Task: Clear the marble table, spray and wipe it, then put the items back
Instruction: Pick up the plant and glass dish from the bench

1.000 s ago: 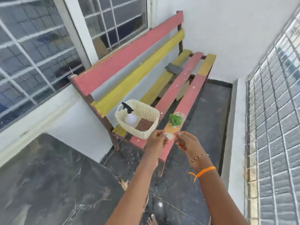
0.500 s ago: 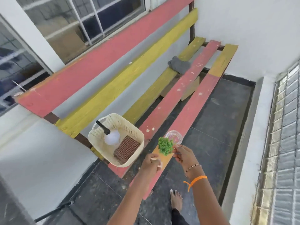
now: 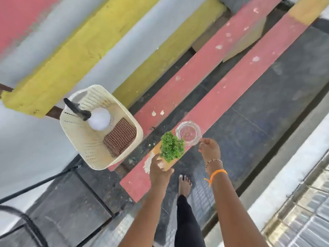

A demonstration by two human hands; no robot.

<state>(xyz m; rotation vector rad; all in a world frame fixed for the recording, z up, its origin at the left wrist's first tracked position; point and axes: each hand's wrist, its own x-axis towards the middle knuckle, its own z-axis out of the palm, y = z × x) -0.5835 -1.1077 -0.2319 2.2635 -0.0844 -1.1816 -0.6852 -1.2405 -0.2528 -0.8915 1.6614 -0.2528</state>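
Note:
A small green plant (image 3: 171, 147) sits low over the front red slat of the bench (image 3: 236, 81). My left hand (image 3: 159, 169) grips its base, and leaves and fingers hide the pot. A clear glass dish (image 3: 188, 132) rests on the same slat just right of the plant. My right hand (image 3: 210, 150) pinches its near rim with curled fingertips. A cream basket (image 3: 85, 145) stands on the bench's left end, apart from both hands. It holds a white spray bottle (image 3: 99, 118) with a black trigger and a folded brown cloth (image 3: 120, 139).
The bench has red and yellow slats with gaps showing dark floor (image 3: 267, 111) beneath. A white wall lies to the left and a white ledge (image 3: 293, 177) with a grille to the right. My bare foot (image 3: 184, 184) stands beside the bench end. A black cable (image 3: 35, 184) crosses the lower left.
I have stepped up to the bench and now look almost straight down on it. Both hands have brought the plant and the glass dish down to the front slat.

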